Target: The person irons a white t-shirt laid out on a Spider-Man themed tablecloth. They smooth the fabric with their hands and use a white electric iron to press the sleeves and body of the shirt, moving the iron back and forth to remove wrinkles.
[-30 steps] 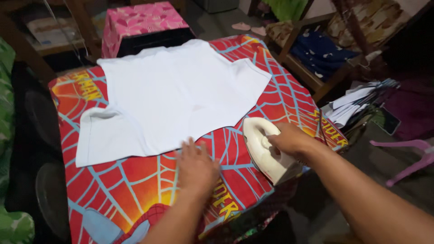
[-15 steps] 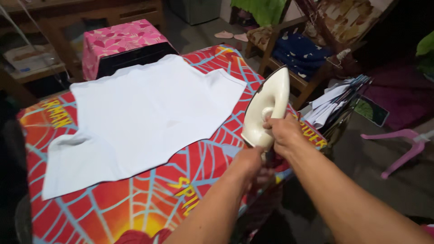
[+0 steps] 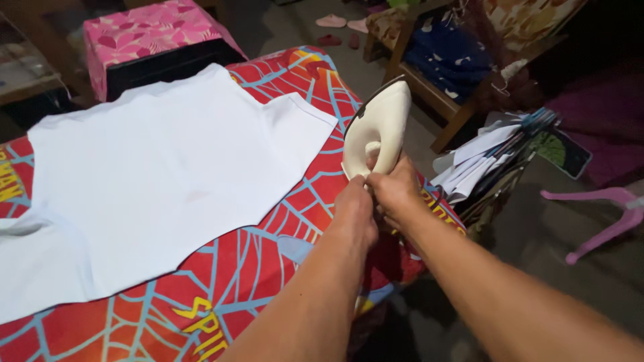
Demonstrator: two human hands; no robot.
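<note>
One white shirt (image 3: 147,174) lies spread flat across the red web-print cover (image 3: 268,234), sleeves out to either side, laid smooth as cloth is for pressing. Behind it sits one pink box (image 3: 144,30). At the cover's right edge stands one cream iron (image 3: 378,131), tipped up on its heel with the soleplate facing away from the shirt, which looks like a way to keep the hot face off the fabric. Both hands meet at its base: the left hand (image 3: 355,208) curls in against the lower end, though I cannot tell if it truly grips, and the right hand (image 3: 396,191) is wrapped around the bottom of the handle. Further right, one stack of papers (image 3: 483,157) leans by a wooden chair (image 3: 443,87), and one purple chair (image 3: 604,214) lies on the floor.
</note>
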